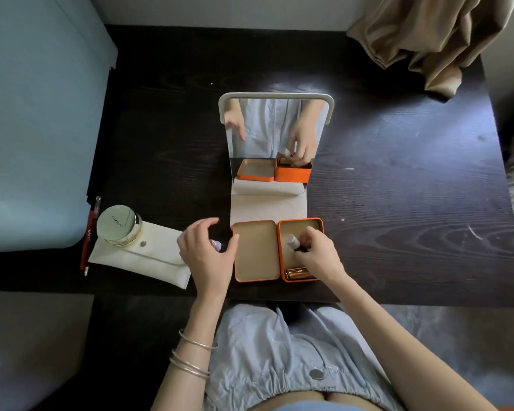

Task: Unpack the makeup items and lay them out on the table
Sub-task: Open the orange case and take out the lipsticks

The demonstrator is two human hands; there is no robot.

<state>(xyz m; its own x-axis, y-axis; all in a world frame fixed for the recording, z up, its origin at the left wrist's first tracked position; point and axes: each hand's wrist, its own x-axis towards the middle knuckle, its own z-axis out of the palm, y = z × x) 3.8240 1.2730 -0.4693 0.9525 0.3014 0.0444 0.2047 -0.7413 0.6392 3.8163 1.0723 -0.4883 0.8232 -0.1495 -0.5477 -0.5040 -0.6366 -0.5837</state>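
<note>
The right hand [318,256] reaches into the orange tin [300,250] at the near edge of the worktop [398,188], its fingers [304,247] pinching a pale slim tube [291,240] that still lies inside the tin; the tube looks light, rigid and smooth, so likely slippery, best taken across its middle between thumb and forefinger; a gold tube [298,273] lies in the tin's near end, probably a metal-cased lipstick, stiff and prone to roll once set down. The left hand [208,256] hovers just left of the tin's lid [255,253], fingers loosely curled over a small pale item [215,244]; whether they grip it I cannot tell.

Counted: one tin, one lid, two tubes in the tin, one small item under the left hand; toward the left edge, one round compact [120,223] resting on one white pouch [143,259], one red pencil [89,232] beside them; one folding mirror [275,129] standing mid-worktop.
</note>
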